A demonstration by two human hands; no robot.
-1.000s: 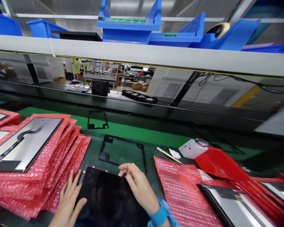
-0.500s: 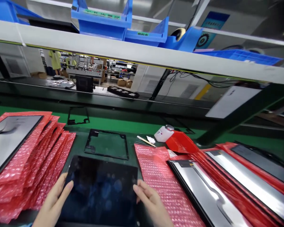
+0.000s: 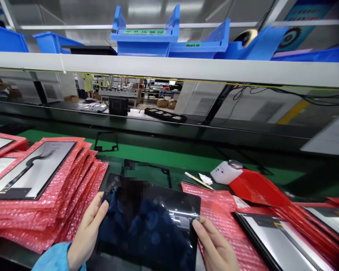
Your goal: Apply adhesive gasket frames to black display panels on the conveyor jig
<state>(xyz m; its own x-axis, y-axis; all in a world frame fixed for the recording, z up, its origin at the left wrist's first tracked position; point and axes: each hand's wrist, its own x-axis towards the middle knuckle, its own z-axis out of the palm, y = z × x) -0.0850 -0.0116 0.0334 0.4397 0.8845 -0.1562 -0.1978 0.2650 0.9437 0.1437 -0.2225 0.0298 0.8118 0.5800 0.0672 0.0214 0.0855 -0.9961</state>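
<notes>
A dark glossy screen panel (image 3: pixel 149 226) is held at its two side edges, its shiny face toward me with reflections on it. My left hand (image 3: pixel 89 227) grips the left edge, thumb on the front. On the right edge, my right hand (image 3: pixel 216 242) pinches the panel between thumb and fingers. Behind the panel, a thin black frame (image 3: pixel 165 174) lies on the bench, partly hidden. Stacked red bubble-wrap sleeves (image 3: pixel 73 195) stand left, with a silver-backed panel (image 3: pixel 35 169) on top. To the right, another silver-backed panel (image 3: pixel 282 241) lies beside red bubble wrap (image 3: pixel 223 222).
A white bottle (image 3: pixel 225 172) with a metal cap stands near a red tray (image 3: pixel 257 188). A swab (image 3: pixel 199 180) and white scrap (image 3: pixel 205 178) lie nearby. A shelf (image 3: pixel 158 69) with blue bins (image 3: pixel 145 43) crosses above. A smaller black frame (image 3: pixel 106 142) lies farther back.
The view has turned and levelled, so bench items appear farther right. The held panel now looks more tilted up and shows brighter reflections. Both hands keep their grip on it.
</notes>
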